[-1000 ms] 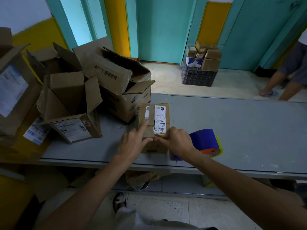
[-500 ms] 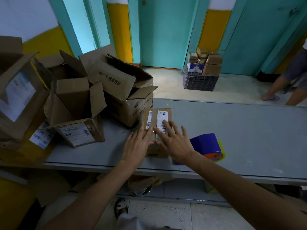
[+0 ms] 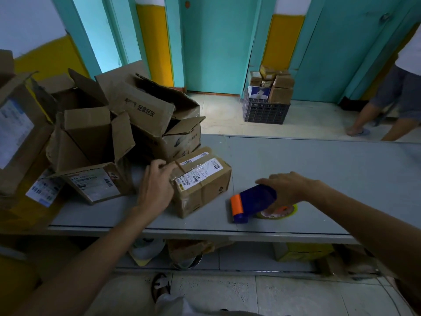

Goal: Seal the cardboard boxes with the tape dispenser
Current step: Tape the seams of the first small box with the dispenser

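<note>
Under the right fingers (image 3: 270,180) lies the tape dispenser (image 3: 256,200), beside the box (image 3: 206,187).

The grey worktop (image 3: 319,169) runs the full width of the view. Beyond the far edge of the worktop, a black slatted crate (image 3: 264,110) stands on the pale tiled floor (image 3: 314,124) beside a teal door (image 3: 214,46) and is loaded with small stacked parcels (image 3: 281,94). Beyond the far right corner of the worktop, a second person (image 3: 396,96) in grey shorts and a white top stands on the same floor.
</note>
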The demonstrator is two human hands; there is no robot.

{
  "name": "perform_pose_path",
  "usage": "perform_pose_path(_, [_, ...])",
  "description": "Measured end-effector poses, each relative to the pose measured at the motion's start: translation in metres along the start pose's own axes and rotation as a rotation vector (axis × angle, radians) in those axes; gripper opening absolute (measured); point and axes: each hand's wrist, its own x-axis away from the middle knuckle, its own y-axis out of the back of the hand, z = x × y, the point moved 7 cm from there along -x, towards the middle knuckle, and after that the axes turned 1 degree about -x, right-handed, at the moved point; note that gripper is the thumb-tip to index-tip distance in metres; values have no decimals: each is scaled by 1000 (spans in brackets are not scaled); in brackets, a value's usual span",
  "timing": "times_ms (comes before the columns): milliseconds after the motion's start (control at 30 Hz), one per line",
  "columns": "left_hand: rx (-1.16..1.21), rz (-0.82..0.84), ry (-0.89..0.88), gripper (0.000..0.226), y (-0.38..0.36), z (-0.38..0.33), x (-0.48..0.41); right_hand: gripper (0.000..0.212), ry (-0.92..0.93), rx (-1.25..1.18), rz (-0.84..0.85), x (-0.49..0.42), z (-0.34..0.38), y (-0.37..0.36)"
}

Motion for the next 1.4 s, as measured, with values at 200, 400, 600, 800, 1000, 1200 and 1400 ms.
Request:
perform_pose_path(200, [-37,169,68,61,-25,-42,14,67,116,148,-225,-7,12,-5])
perform_pose_path(400, [-85,193,-45,55,-36,-33,10,77,128,40,-64,-6,15,-13])
perform_pose_path(600, [-159,129,-271,52,-25,-21,0,64,209,149,-138,3,40,11])
perform_pose_path(800, [-7,159,-289,65,-22,-13,-1,58,239,221,-110,7,59,32])
perform_pose_path(1000, [54,173,-13,62,-18,-29,-7,50,205,241,-94,25,45,69])
perform_pose_path(1200, [103,371,-10,104,-48,-63,3,58,190,146,-113,55,17,97])
perform_pose_path(1400, [143,357,-388,54,-40,-80,-3,66,257,-47,-156,71,13,115])
